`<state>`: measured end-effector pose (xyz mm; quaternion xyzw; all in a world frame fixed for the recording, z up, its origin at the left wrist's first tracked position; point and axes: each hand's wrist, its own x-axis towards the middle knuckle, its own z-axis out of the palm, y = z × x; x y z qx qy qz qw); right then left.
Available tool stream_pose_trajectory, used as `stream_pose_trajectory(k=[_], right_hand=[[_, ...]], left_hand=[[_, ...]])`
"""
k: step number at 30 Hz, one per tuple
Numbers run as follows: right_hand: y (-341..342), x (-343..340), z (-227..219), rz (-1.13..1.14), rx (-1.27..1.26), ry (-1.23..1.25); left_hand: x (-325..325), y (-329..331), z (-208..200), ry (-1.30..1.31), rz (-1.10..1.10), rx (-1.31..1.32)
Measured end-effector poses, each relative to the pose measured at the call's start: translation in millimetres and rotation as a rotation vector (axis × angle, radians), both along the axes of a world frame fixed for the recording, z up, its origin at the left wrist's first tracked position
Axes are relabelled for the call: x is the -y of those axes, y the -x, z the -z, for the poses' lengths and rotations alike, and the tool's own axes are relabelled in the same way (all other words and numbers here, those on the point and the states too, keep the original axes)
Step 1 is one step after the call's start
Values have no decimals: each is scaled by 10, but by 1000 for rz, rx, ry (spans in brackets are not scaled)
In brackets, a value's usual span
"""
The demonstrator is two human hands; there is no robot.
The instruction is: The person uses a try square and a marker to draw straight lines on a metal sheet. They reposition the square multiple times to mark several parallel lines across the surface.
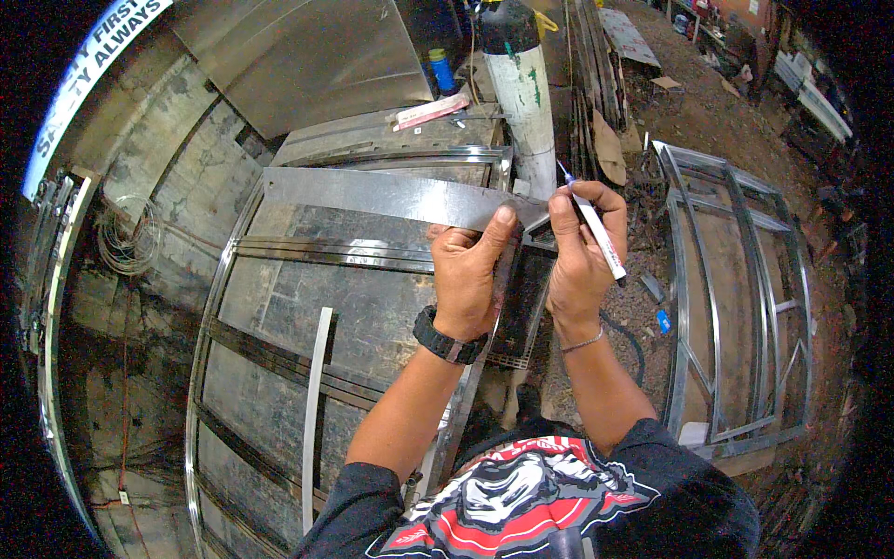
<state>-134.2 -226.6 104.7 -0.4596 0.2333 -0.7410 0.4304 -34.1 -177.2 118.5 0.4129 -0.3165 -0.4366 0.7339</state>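
A long, flat strip of shiny sheet metal (372, 196) lies across in front of me, above a framed metal panel (279, 321). My left hand (467, 270), with a dark watch on the wrist, grips it near its right end, thumb on top and fingers below. My right hand (585, 247) is closed around a white marker pen (596, 231), its thin tip pointing up and away. Between my hands, at the strip's right end, is a small angled metal edge (538, 229). I cannot tell whether it belongs to the strip.
A white gas cylinder (521, 102) with a dark top stands beyond my hands. A narrow light strip (316, 419) rests on the panel at left. Another metal frame (736, 289) lies to the right. A blue can (441, 71) and a red-and-white box (432, 111) sit at the back.
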Motion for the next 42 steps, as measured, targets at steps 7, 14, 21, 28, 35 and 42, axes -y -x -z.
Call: stream_pose_trajectory(k=[7,14,21,28,35,42], right_hand=[[-15,-22,-7,-16,14,-18],[104,-46,-19,-5,-38,-38],[404,-28,-237,-154,-350,53],[415,-7,-218,-186,-443,51],[452,-10,-198,-244,-486,43],[689,-38,-88,-26,-513,127]], left_hand=[[3,-12,5,-7,-17,1],[-14,-12,4,-11,-41,30],[-63,-130,249,-59,39,44],[-102,-62,206,-61,11,68],[-89,21,202,-44,-32,77],[-125,-58,251,-48,-29,73]])
